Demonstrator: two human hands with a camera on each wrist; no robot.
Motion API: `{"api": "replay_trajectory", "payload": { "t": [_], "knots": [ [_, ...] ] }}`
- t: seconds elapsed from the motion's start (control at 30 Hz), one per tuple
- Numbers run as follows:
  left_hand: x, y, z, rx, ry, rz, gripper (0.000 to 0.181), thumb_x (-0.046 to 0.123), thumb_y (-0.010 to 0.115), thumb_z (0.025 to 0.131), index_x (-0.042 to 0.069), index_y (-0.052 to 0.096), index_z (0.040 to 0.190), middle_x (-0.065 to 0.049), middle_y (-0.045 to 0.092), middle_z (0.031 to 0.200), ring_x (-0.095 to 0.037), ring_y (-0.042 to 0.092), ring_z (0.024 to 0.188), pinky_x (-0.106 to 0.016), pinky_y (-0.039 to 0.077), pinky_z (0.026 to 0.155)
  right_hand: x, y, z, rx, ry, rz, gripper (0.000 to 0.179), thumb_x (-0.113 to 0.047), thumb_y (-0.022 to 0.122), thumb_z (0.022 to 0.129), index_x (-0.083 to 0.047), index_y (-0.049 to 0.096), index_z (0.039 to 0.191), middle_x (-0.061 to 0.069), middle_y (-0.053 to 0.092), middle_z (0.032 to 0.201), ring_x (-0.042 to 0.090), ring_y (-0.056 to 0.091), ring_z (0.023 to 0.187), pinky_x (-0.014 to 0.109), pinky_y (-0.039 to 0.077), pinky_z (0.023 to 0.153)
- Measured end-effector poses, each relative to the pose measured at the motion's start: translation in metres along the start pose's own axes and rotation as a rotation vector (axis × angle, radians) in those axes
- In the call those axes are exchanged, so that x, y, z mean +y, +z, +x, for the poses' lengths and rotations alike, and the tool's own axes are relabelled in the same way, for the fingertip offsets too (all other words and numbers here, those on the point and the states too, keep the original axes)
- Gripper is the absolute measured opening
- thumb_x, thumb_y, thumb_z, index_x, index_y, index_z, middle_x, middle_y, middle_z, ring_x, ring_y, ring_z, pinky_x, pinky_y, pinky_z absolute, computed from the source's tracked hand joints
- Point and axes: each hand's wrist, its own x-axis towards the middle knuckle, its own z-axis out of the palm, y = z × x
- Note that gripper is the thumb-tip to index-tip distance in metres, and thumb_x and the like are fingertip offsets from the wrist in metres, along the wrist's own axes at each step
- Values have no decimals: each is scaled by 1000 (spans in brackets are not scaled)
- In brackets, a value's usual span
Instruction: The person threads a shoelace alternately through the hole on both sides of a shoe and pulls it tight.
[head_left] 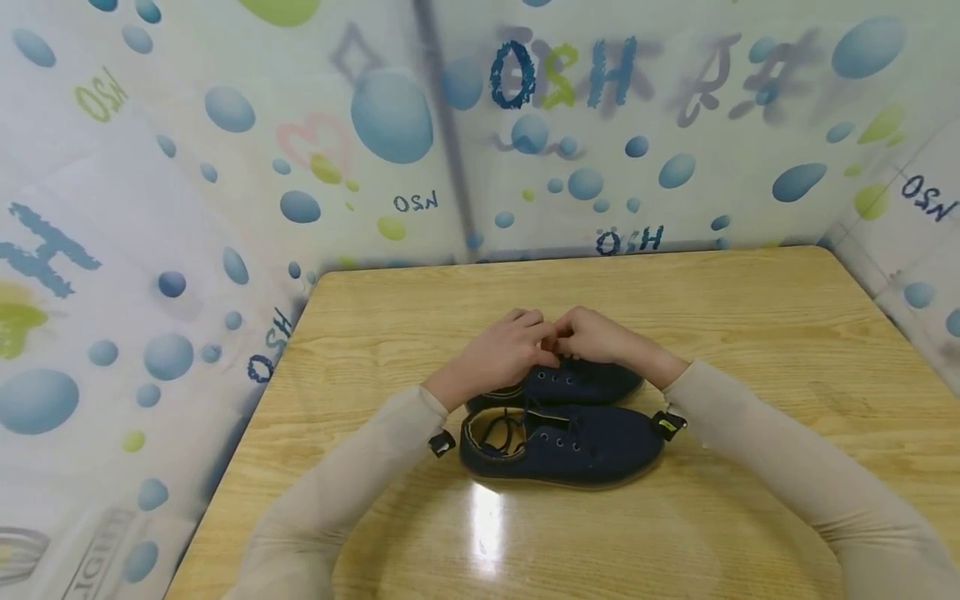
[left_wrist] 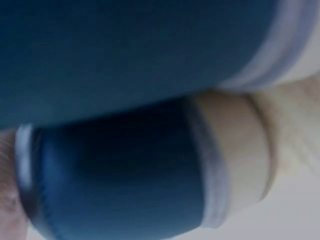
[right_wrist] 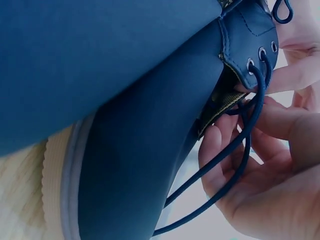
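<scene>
Two navy lace-up shoes lie side by side on the table, toes to the right. Over the lacing of the far shoe (head_left: 600, 382), my left hand (head_left: 512, 352) and right hand (head_left: 596, 337) meet with curled fingers. In the right wrist view, my right hand (right_wrist: 270, 185) pinches a dark blue shoelace (right_wrist: 212, 195) close to the tongue (right_wrist: 225, 107). My left fingers (right_wrist: 295, 72) hold at the lace beside the eyelet flap; their exact hold is partly hidden. The near shoe (head_left: 607, 458) is untouched by the fingers, with its lace bunched inside the opening.
The wooden table (head_left: 420, 308) has rounded far corners. Behind it and to the left and right stand pale walls (head_left: 480, 200) covered with blue and green bubble prints. A bright reflection shows on the tabletop before the shoes.
</scene>
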Motion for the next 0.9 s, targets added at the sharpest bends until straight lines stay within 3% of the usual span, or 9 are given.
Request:
{"api": "replay_trajectory", "payload": {
  "t": [0.27,0.4,0.47,0.53,0.63,0.73,0.8,0.87,0.9],
  "knots": [
    [-4,1,0,-47,7,88,26,22,57,100,35,74,115,2,62,107,-18,45,91,-35,42,96,1,2,-3,100,-34,-24,20,-5,64,92,-4,70,111,14,73,99,18,65,80,31,52,70],
    [-4,7,0,-6,-33,17,19,26,61,98,31,79,103,4,63,99,-17,46,86,-33,45,86,0,5,-3,140,-45,-43,23,-7,65,93,-5,69,115,13,73,102,22,67,88,34,53,74],
    [-5,8,-1,32,-93,-128,14,25,65,95,26,80,97,3,65,99,-16,51,88,-31,47,85,-1,6,-4,151,-52,-51,23,-7,63,94,-6,68,117,13,72,102,23,67,89,34,53,75],
    [-8,6,-4,78,-202,-382,11,21,69,92,20,79,95,2,69,101,-15,58,93,-29,51,87,0,6,-7,152,-52,-45,24,-8,60,96,-5,68,119,14,72,102,22,67,85,34,54,74],
    [-12,-3,-11,193,-417,-958,10,13,66,95,9,74,97,-1,72,99,-13,67,92,-29,56,87,2,3,-11,144,-27,1,26,-11,55,100,-4,65,122,16,70,103,20,65,77,31,54,69],
    [-17,-20,-19,338,-565,-1435,11,10,56,101,4,65,101,-1,71,87,-12,65,67,-30,59,71,5,-1,-18,133,-1,64,28,-14,52,102,-1,63,124,17,69,100,18,62,70,30,54,65],
    [-20,-34,-26,368,-615,-1508,11,11,53,102,4,61,102,-1,68,81,-12,55,53,-27,55,57,5,-3,-22,117,9,118,29,-15,52,103,-1,62,125,17,69,96,18,60,68,30,53,63],
    [-22,-48,-34,301,-644,-1335,11,13,56,101,6,64,101,0,69,81,-13,52,52,-25,49,53,6,-6,-25,94,7,162,28,-15,52,102,-1,62,125,16,68,92,18,60,67,31,53,63],
    [-22,-54,-38,236,-648,-1173,10,13,58,100,7,67,100,1,70,83,-13,55,55,-26,49,55,6,-7,-26,81,3,182,28,-15,52,102,-1,61,126,16,68,92,19,60,68,31,53,64]
  ]
}}
